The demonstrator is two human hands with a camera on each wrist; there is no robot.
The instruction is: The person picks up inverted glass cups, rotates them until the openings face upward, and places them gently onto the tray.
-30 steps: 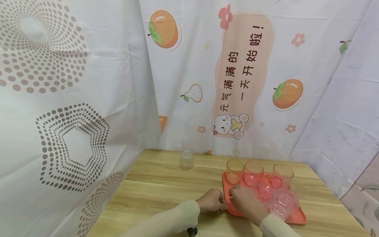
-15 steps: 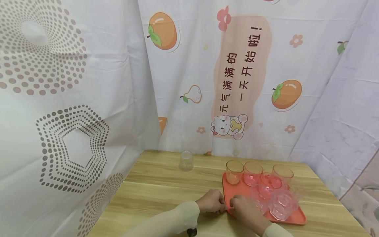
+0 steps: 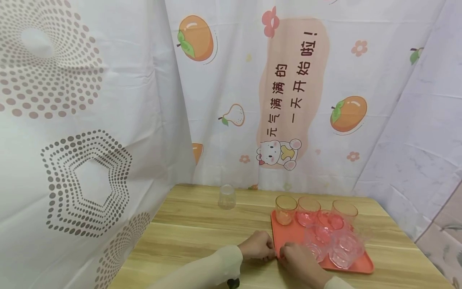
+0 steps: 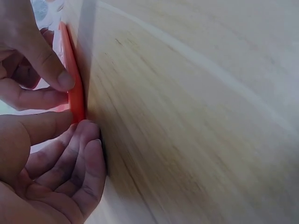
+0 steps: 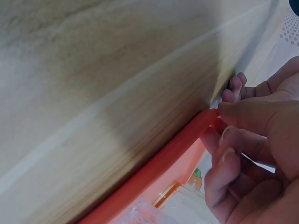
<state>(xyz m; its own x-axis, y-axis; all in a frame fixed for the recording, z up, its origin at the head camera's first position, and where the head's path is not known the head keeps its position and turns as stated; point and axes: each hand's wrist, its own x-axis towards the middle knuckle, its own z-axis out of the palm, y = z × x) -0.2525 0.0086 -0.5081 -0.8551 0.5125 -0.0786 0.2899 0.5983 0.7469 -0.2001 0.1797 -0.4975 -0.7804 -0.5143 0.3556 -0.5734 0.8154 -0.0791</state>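
A red-orange tray lies on the table and bears several drinking glasses. My left hand is at its near left corner; in the left wrist view the thumb and curled fingers of that left hand pinch the corner of the tray. Close beside it, my right hand holds the near rim. The right wrist view has the right hand pinching the tray rim between thumb and fingers. Among the glasses are an amber glass, a pink glass and clear ones.
One clear glass stands apart on the wooden table, toward the back left. Near the tray's right side, clear glasses crowd together, some apparently tipped. A printed curtain hangs behind the table.
My right hand has slid along the tray toward its near left corner, leaving more of a clear glass in sight. The left hand stays at the corner, and the tray looks unmoved.
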